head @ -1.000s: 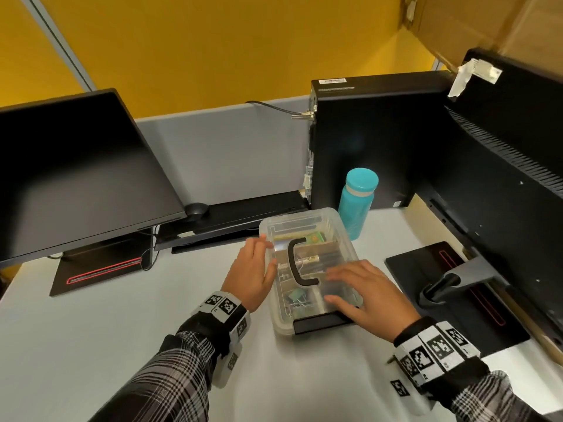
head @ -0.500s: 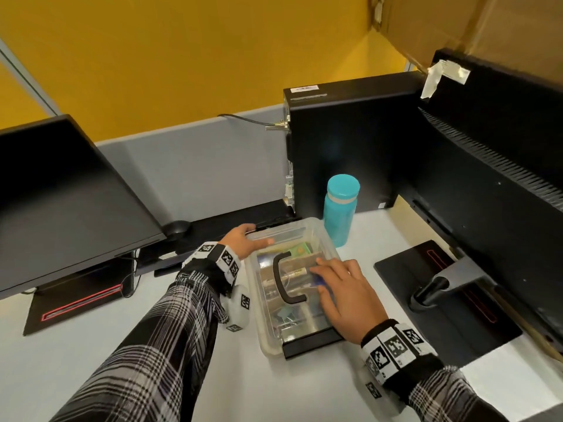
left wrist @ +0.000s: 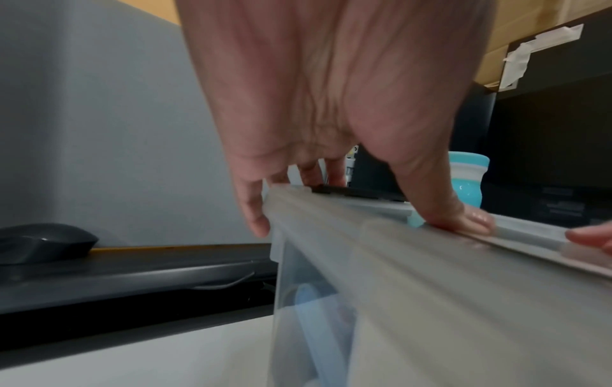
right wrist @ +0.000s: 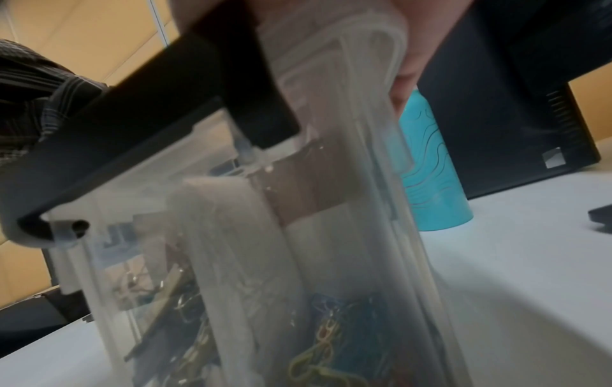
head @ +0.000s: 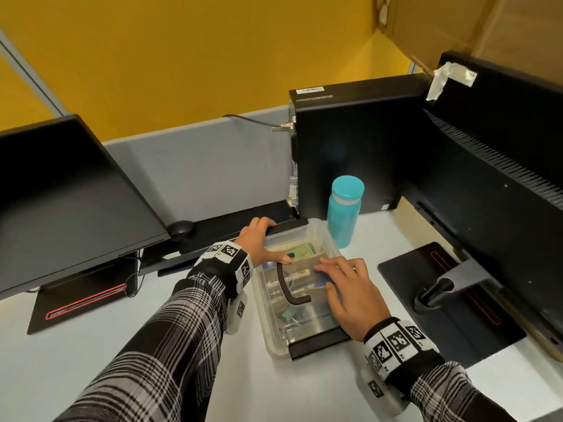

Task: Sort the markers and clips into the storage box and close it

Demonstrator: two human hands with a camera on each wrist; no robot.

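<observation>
The clear storage box (head: 274, 342) stands on the white desk with its lid on and its black handle (head: 286, 287) lying flat. My left hand (head: 259, 242) is at the far left corner: its fingers (left wrist: 255, 209) curl over the far end by the black far latch (head: 288, 227), and its thumb (left wrist: 463, 217) presses on the lid (left wrist: 430, 275). My right hand (head: 350, 293) lies flat on the right half of the lid with fingers straight. The black near latch (head: 316, 342) (right wrist: 132, 136) sits below its wrist. Coloured paper clips (right wrist: 318, 340) show through the box wall (right wrist: 331, 235).
A teal bottle (head: 344, 211) stands just behind the box's far right corner. A black PC tower (head: 350, 141) is behind it. Monitors stand left (head: 61, 193) and right (head: 502, 178), the right one's base (head: 426, 300) beside the box. A keyboard (head: 213, 239) and mouse (head: 182, 228) lie far left.
My left hand went from the box's left side to its far left corner and curled over the far end. My right hand slid further onto the lid.
</observation>
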